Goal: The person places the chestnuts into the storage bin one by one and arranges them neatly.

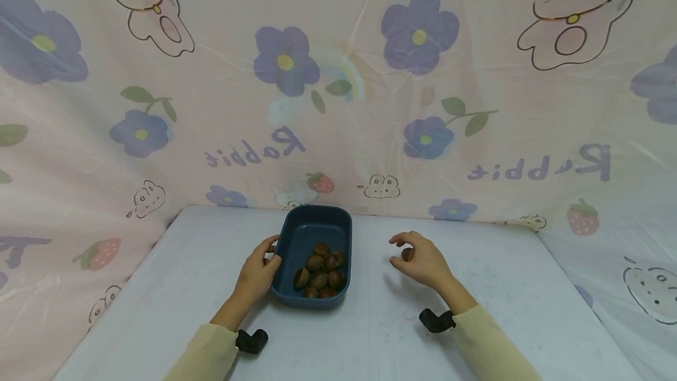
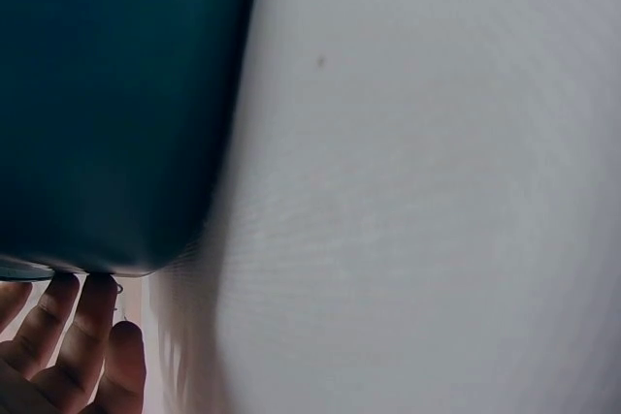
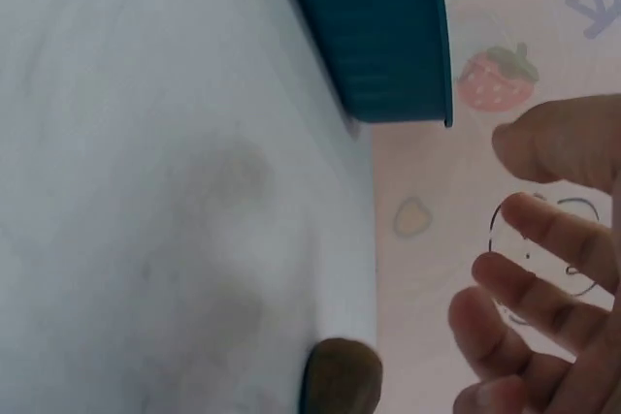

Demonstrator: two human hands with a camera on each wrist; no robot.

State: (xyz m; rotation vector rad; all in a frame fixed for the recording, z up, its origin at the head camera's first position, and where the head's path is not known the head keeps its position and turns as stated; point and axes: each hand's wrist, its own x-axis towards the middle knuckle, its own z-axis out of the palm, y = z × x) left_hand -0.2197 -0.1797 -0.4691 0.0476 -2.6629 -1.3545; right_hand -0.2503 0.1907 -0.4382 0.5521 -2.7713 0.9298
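In the head view a dark blue rectangular box [image 1: 312, 234] stands on the table. Several brown chestnuts [image 1: 318, 280] are heaped in its near part. My left hand [image 1: 257, 272] is at the box's left side; in the left wrist view its fingertips [image 2: 97, 288] touch the outer wall. To the right of the box, my right hand [image 1: 425, 261] hovers with thumb and fingers apart. A single chestnut [image 1: 407, 254] shows partly behind it. The right wrist view has that chestnut [image 3: 342, 377] on the table, apart from the loosely bent fingers [image 3: 543, 302].
The white table [image 1: 211, 240] reaches back to a hanging cloth [image 1: 349, 122] printed with flowers, rabbits and strawberries. Black cameras are strapped to the left wrist [image 1: 251, 341] and the right wrist [image 1: 437, 320].
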